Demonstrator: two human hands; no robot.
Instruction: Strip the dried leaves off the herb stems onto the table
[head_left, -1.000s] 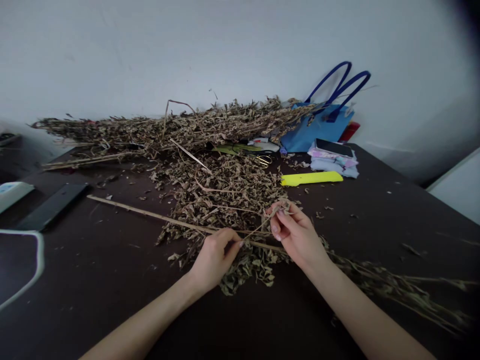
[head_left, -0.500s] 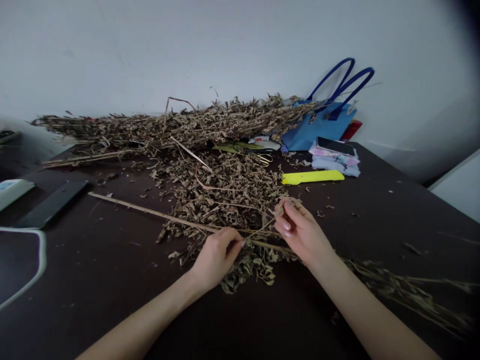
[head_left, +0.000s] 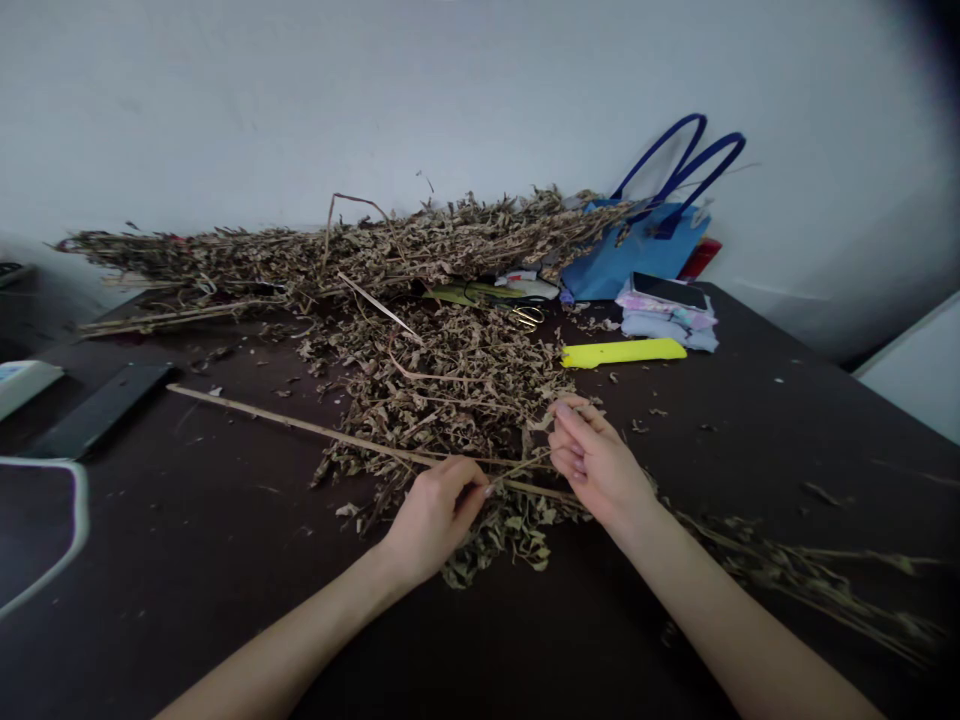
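Blue bag [head_left: 634,255] with dark blue handles against the white wall [head_left: 300,100], phone [head_left: 669,291] on folded pastel cloths [head_left: 664,325] beside it, yellow strip [head_left: 622,352] near them, gold scissors [head_left: 527,317], black flat slab [head_left: 105,405], white device [head_left: 22,380] and white cord [head_left: 71,530] at the dark table's [head_left: 787,420] left

Dark table [head_left: 225,560]. Bears heaped dried stalks [head_left: 337,250] upper centre, loose dried leaves [head_left: 450,380] centre, long bare stem [head_left: 300,428] left of centre, yellow strip [head_left: 622,352], blue bag [head_left: 637,255] and folded cloth [head_left: 667,325] upper right.
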